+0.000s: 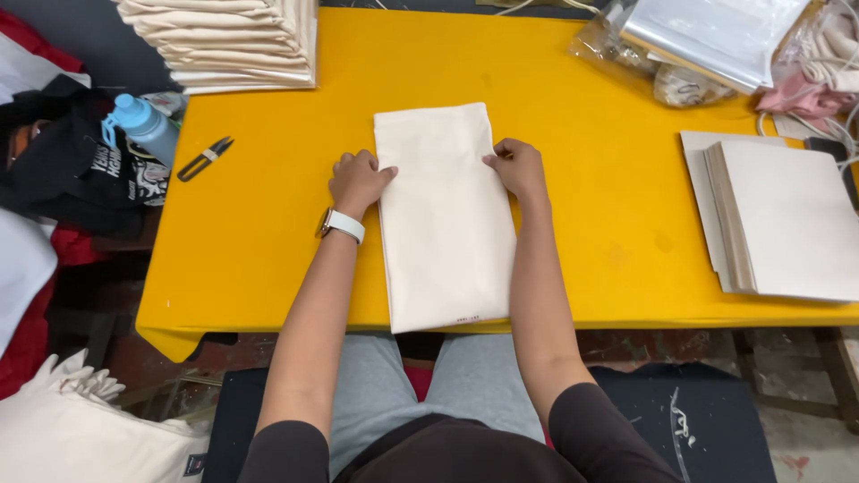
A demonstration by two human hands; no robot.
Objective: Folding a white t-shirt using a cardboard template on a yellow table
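- One yellow table [573,215] fills most of the view, seen from above.
- Lengthwise down its middle lies a folded cream cloth [445,219], its near end reaching the table's front edge.
- At the right edge sits a stack of pale boards [787,219], well apart from the cloth.
- At the far left corner rests a pile of folded cloths [233,40] of the same cream colour.
- At the far right lie clear plastic bags [707,40].
- Off the table's left side stands a blue bottle [143,125] among dark fabric.
- Left hand [358,179] presses the cloth's left edge, fingers curled under, fingertips on the fabric; whether it pinches the edge or only presses I cannot tell. A white watch [343,224] is on that wrist.
- Right hand [516,167] meets the cloth's right edge the same way, fingers bent, thumb on the fabric.
- Small black snips [205,158] lie near the bottle, on the table, apart from both hands.
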